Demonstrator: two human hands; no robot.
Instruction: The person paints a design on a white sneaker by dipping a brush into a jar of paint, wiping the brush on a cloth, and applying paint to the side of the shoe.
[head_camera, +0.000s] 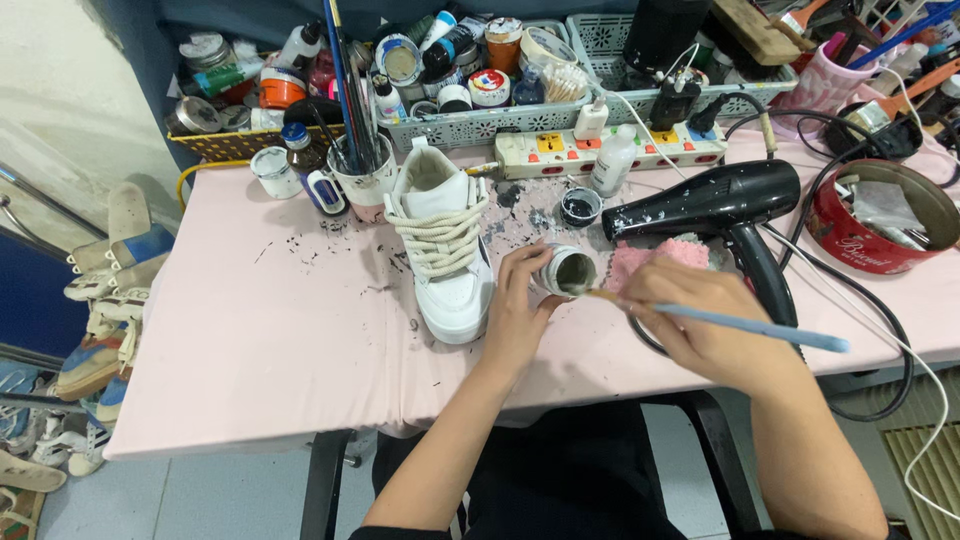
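Half-hidden jar (568, 271) — left fingers (512, 268) (brush tip (590, 293) inside)

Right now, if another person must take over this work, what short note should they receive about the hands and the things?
Left hand: holds a small open paint jar, tilted toward the brush.
Right hand: holds a light blue paintbrush; its tip is at the jar's mouth.
White sneaker: stands on the pink table, just left of the left hand, laces in, not touched.
Black hair dryer lies to the right of the jar; a pink cloth is beside it.
Done: jar is open, brush is at the paint.
Left: no fresh paint can be seen on the sneaker from this view.
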